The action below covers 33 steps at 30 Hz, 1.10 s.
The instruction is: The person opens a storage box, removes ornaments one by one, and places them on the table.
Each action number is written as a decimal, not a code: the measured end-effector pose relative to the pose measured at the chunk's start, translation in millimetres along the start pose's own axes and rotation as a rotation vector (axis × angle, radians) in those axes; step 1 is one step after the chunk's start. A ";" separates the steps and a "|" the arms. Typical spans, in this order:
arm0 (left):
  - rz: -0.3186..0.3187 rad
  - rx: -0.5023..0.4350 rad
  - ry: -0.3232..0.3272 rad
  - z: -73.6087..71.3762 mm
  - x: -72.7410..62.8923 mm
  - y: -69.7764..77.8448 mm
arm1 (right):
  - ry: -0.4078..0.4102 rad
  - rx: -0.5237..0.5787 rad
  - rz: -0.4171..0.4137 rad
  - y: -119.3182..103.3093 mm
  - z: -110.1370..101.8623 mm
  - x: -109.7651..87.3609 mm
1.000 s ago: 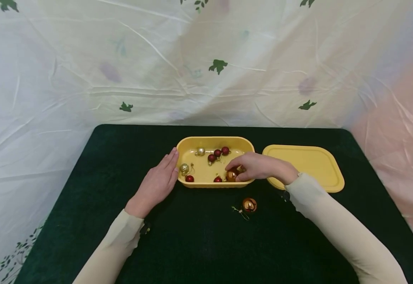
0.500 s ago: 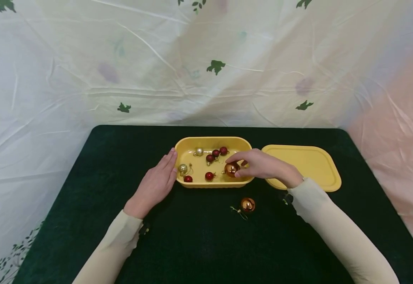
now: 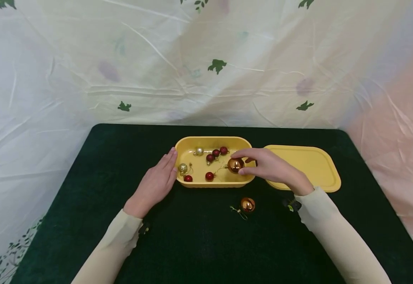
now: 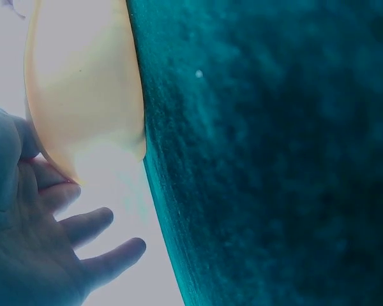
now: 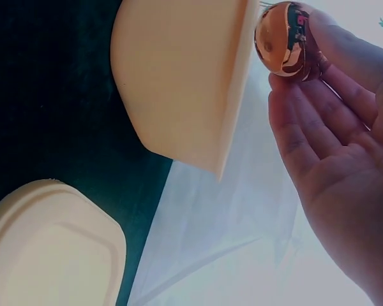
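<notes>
My right hand pinches a shiny copper bauble between thumb and fingers, over the right part of a yellow container. In the right wrist view the bauble shows just past the container's rim. My left hand rests with straight fingers against the container's left end; the left wrist view shows its fingers by the wall. Inside lie small dark red baubles, brighter red ones, a pale gold one and a glittery gold one.
A second copper bauble with a gold string lies on the dark green tabletop in front of the container. To the right lies a flat yellow lid. A pale, leaf-patterned cloth hangs behind the table.
The right hand has lifted the copper bauble up and slightly right from the container's lower right area. One red bauble inside has shifted left. The left hand stays put.
</notes>
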State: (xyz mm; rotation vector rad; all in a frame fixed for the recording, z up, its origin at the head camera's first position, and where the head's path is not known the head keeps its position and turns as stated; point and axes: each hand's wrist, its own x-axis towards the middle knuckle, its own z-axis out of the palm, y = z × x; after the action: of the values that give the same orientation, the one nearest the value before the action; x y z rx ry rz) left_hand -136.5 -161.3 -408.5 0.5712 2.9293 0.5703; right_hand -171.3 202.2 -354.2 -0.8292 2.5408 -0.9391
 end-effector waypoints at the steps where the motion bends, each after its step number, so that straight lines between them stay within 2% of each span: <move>1: 0.002 0.000 -0.001 0.1 0.3 0.0 | 0.015 0.005 -0.004 0.4 -0.1 -2.1; 14: -0.009 0.009 0.001 1.1 0.9 2.2 | 0.165 0.010 -0.070 -1.5 -1.5 -36.4; 23: -0.007 0.010 0.004 2.0 0.7 2.7 | 0.206 0.013 -0.068 3.9 -3.9 -61.6; 33: -0.009 0.019 0.008 3.0 0.6 2.7 | 0.240 -0.068 -0.059 10.5 1.3 -89.2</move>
State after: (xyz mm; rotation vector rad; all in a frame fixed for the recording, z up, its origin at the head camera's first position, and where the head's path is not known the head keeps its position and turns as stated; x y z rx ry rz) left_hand -135.7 -157.8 -410.3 0.5590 2.9461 0.5448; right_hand -105.0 262.8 -354.7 -0.8624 2.7792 -1.0316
